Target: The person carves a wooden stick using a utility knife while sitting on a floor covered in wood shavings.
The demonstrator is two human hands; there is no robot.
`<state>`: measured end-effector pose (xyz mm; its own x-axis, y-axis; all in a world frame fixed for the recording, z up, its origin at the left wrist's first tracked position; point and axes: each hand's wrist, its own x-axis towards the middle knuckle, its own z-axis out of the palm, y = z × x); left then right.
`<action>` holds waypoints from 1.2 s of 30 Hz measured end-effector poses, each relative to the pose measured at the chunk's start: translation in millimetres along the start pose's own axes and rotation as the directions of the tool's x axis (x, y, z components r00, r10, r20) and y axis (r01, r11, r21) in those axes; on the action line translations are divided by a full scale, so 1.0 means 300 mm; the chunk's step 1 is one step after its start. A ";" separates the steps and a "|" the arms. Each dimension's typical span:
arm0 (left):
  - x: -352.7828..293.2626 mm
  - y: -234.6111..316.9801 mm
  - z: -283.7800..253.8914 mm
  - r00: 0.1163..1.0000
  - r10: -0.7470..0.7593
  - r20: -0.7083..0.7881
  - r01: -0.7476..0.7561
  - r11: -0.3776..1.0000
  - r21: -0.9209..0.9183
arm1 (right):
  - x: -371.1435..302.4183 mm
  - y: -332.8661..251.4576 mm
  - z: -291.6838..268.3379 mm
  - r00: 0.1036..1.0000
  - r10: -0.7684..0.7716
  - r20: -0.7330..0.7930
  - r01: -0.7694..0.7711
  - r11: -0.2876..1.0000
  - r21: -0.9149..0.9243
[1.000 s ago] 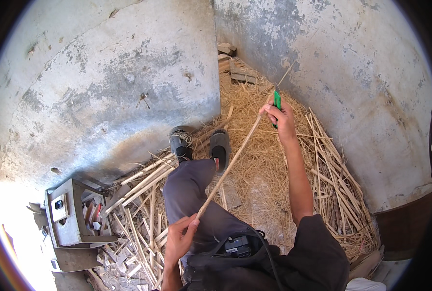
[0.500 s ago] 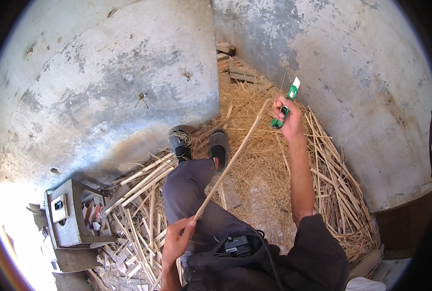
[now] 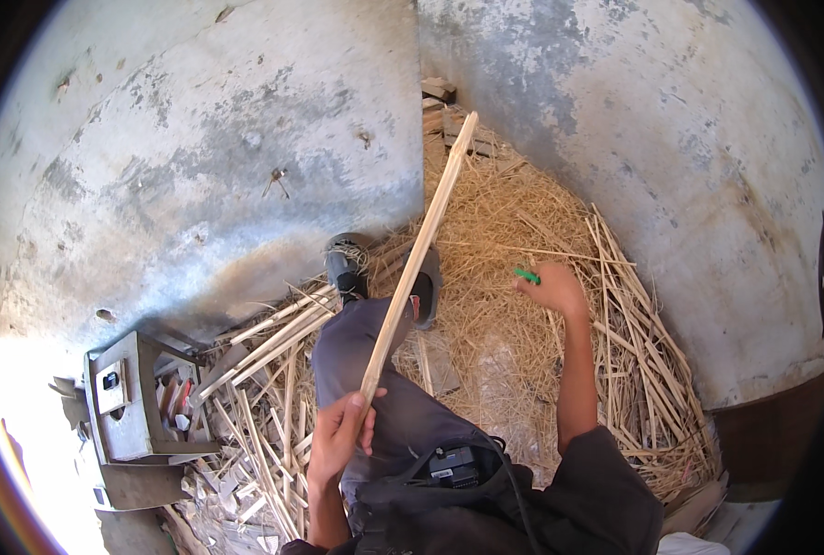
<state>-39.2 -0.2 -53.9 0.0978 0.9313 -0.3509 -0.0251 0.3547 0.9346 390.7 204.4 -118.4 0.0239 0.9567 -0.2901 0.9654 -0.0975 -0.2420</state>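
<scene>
While the left hand (image 3: 340, 435) grips the near end of a pale wooden strip (image 3: 417, 259), that strip slants up over the leg and one shoe (image 3: 428, 291), far end high above the shavings (image 3: 486, 208). Over on the right, the right hand (image 3: 558, 289) is curled round a green tool (image 3: 528, 276), well apart from the wood, its blade out of sight. How far along? Plenty of shavings lie down, and the strip looks pale and fairly straight, so I'd judge much paring done; whether any remains, I can't tell. Loose sticks lie left (image 3: 269, 347) and right (image 3: 648, 361) (finished or raw, impossible to say). Now to containers: one grey wooden box-like frame (image 3: 133, 439) at the left, open-sided, holding a red item (image 3: 185, 396) among pale scraps, too jumbled to sort, with a small dark device (image 3: 110, 380) on its panel.
</scene>
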 end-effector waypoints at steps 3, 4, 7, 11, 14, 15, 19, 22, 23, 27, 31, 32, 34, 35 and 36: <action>0.011 0.014 -0.009 0.999 0.037 0.003 -0.037 0.999 -0.037 | -0.130 -0.114 -0.007 0.992 -0.122 0.019 0.117 0.981 0.155; 0.018 0.025 -0.006 0.998 0.054 0.023 -0.052 0.997 -0.054 | -0.157 -0.146 -0.002 0.992 -0.124 0.024 0.119 0.981 0.156; 0.031 0.063 0.011 0.996 0.087 0.037 -0.085 0.994 -0.062 | -0.217 -0.248 0.019 0.961 -0.243 -0.134 0.278 0.861 0.427; 0.040 0.119 0.055 0.991 0.125 0.047 -0.123 0.991 -0.051 | -0.314 -0.396 0.020 0.825 -0.335 -0.455 0.563 0.548 0.618; 0.041 0.142 0.077 0.985 0.164 0.053 -0.161 0.986 -0.046 | -0.370 -0.461 0.018 0.773 -0.369 -0.516 0.633 0.483 0.604; 0.040 0.142 0.079 0.985 0.163 0.050 -0.160 0.986 -0.047 | -0.397 -0.490 0.007 0.722 -0.396 -0.567 0.691 0.457 0.560; 0.043 0.124 0.084 0.972 0.229 0.059 -0.229 0.973 0.000 | -0.449 -0.552 -0.024 0.563 -0.482 -0.671 0.822 0.412 0.394; 0.037 0.123 0.095 0.961 0.273 0.045 -0.274 0.961 0.041 | -0.455 -0.572 -0.015 0.469 -0.518 -0.716 0.872 0.402 0.280; 0.034 0.125 0.099 0.958 0.284 0.035 -0.285 0.957 0.045 | -0.461 -0.575 -0.017 0.462 -0.523 -0.716 0.868 0.433 0.244; 0.027 0.130 0.106 0.947 0.321 0.015 -0.321 0.943 0.085 | -0.469 -0.583 -0.012 0.434 -0.524 -0.733 0.863 0.475 0.171; 0.018 0.139 0.107 0.938 0.348 -0.009 -0.342 0.926 0.160 | -0.480 -0.595 -0.015 0.415 -0.533 -0.737 0.862 0.490 0.131; 0.018 0.139 0.107 0.925 0.381 -0.016 -0.369 0.906 0.210 | -0.479 -0.598 -0.012 0.405 -0.524 -0.749 0.861 0.494 0.120; 0.015 0.133 0.107 0.904 0.428 -0.020 -0.407 0.873 0.270 | -0.478 -0.601 -0.009 0.395 -0.514 -0.761 0.860 0.498 0.109; 0.014 0.131 0.108 0.880 0.474 -0.021 -0.442 0.835 0.329 | -0.478 -0.601 -0.009 0.385 -0.511 -0.768 0.860 0.501 0.098; 0.014 0.132 0.109 0.880 0.474 -0.021 -0.442 0.835 0.329 | -0.477 -0.602 -0.008 0.376 -0.509 -0.775 0.859 0.504 0.086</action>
<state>-7.2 14.9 -16.5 0.0530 0.9897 0.1334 0.2629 -0.1427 0.9542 213.6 85.7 -30.8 -0.2807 0.6215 0.7314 0.4849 0.7495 -0.4508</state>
